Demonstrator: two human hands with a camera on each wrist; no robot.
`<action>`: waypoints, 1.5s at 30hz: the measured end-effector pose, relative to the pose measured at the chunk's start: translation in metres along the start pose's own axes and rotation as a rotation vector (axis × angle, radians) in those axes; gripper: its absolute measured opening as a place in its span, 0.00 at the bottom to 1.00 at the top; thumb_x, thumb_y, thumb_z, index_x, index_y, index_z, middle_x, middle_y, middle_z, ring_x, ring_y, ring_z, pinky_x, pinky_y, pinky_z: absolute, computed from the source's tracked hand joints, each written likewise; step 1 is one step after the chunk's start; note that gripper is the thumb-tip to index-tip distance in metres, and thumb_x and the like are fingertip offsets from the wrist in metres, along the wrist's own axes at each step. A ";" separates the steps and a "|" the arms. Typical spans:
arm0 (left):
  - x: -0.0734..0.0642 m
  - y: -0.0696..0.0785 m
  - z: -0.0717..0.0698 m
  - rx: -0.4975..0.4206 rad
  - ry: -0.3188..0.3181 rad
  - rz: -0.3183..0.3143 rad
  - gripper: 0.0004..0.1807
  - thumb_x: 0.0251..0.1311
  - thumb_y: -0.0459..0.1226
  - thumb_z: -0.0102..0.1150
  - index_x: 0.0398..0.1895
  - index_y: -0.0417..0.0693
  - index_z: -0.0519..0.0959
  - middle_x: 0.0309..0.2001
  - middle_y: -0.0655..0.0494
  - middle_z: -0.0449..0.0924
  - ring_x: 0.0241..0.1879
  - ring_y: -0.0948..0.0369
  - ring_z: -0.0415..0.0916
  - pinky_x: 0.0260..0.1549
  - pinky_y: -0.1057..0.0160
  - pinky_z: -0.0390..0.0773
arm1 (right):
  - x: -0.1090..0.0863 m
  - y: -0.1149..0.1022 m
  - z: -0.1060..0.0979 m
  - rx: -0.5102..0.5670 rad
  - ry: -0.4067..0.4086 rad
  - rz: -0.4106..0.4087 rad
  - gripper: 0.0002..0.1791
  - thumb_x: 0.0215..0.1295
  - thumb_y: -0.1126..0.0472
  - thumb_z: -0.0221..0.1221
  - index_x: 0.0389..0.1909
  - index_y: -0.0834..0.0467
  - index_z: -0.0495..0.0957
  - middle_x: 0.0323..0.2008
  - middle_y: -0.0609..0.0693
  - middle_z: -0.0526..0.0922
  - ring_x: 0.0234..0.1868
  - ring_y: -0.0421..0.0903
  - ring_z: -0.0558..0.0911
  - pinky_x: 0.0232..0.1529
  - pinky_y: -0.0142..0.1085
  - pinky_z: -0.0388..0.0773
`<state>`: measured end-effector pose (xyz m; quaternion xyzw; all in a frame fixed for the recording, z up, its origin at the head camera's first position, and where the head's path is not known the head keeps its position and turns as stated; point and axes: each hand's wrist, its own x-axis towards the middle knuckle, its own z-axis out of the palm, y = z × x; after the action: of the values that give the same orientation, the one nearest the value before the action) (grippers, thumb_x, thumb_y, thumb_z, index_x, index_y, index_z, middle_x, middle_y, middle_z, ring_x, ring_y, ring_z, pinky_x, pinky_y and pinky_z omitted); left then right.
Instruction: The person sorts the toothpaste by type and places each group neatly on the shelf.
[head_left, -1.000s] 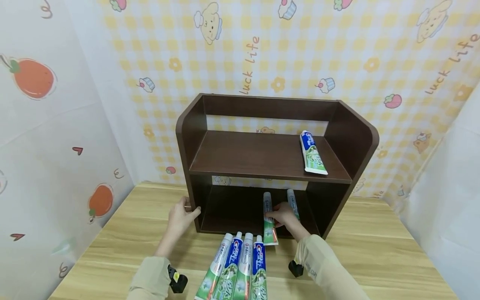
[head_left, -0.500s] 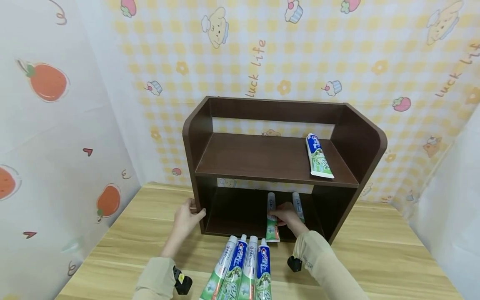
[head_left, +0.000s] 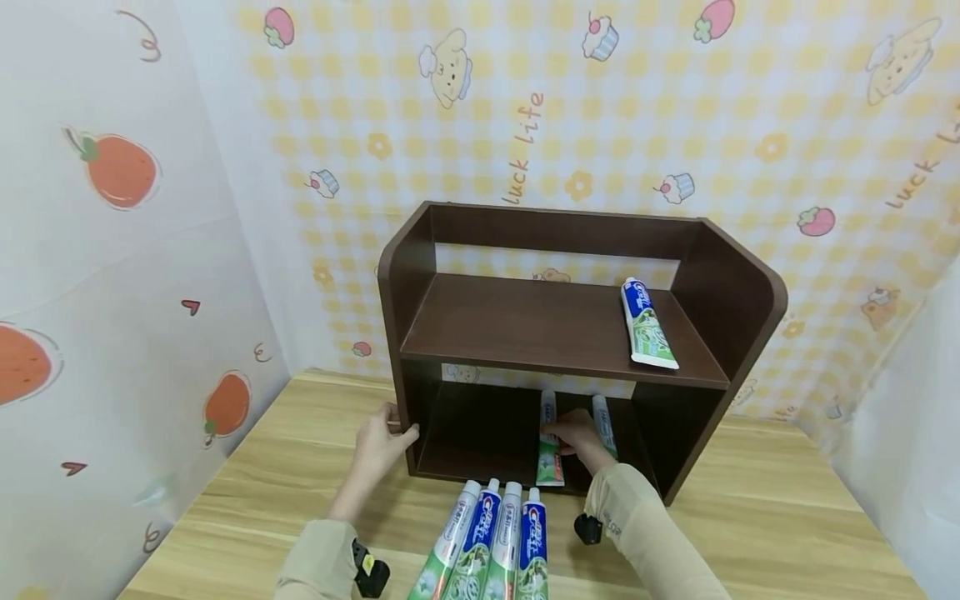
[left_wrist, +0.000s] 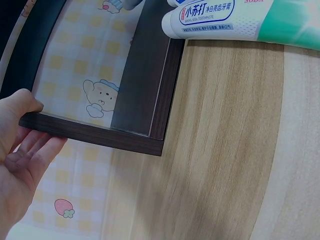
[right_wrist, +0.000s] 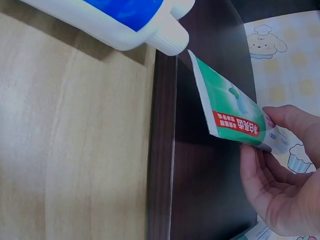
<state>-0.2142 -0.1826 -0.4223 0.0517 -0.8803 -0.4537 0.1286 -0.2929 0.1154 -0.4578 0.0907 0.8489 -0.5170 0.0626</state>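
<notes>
My right hand [head_left: 577, 437] pinches a green-and-white toothpaste tube [head_left: 551, 468] inside the lower compartment of a dark brown shelf [head_left: 517, 325]. In the right wrist view, thumb and fingers of the right hand [right_wrist: 282, 182] clasp the cap half of that toothpaste tube [right_wrist: 235, 105], its flat end toward the shelf's front edge. Another tube [head_left: 603, 423] lies to its right, partly hidden by the hand. My left hand [head_left: 381, 443] grips the front edge of the shelf's left side panel; the left wrist view shows thumb and fingers on opposite sides of the panel [left_wrist: 95, 136].
On the upper shelf a blue-and-green Crest tube [head_left: 648, 325] lies at the right. Several toothpaste tubes [head_left: 487, 542] lie side by side on the wooden table [head_left: 750, 508] before the shelf, caps toward it. Patterned cloth [head_left: 585, 108] covers the wall behind.
The held tube has slid a little deeper into the lower compartment with my right hand. My left hand keeps its grip on the panel. The head view has shifted slightly.
</notes>
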 end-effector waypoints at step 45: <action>0.000 0.001 -0.002 0.013 -0.011 -0.004 0.15 0.51 0.35 0.59 0.40 0.33 0.72 0.41 0.36 0.78 0.39 0.46 0.80 0.37 0.56 0.82 | 0.012 0.010 -0.015 -0.176 -0.024 -0.083 0.20 0.50 0.62 0.60 0.12 0.54 0.58 0.13 0.45 0.62 0.17 0.44 0.70 0.24 0.43 0.80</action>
<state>-0.2135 -0.1834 -0.4207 0.0520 -0.8838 -0.4485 0.1227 -0.3025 0.1338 -0.4617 0.0433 0.8933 -0.4434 0.0589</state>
